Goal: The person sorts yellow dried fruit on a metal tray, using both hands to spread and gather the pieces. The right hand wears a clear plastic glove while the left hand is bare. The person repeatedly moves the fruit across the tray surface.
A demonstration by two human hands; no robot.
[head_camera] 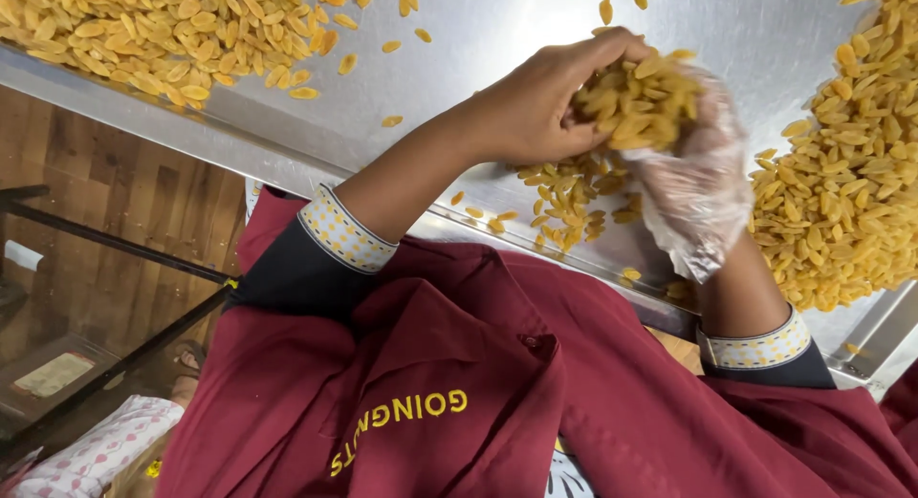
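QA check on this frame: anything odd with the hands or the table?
Yes: the right hand wears a loose clear plastic glove, while the left hand is bare on the same golden raisins. Strays lie near the steel table's edge.

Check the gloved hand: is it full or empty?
Full: the right hand in a clear glove cups a heap of golden raisins; the left hand covers it.

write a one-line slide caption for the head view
Bare left hand and plastic-gloved right hand cup a heap of golden raisins above a steel table.
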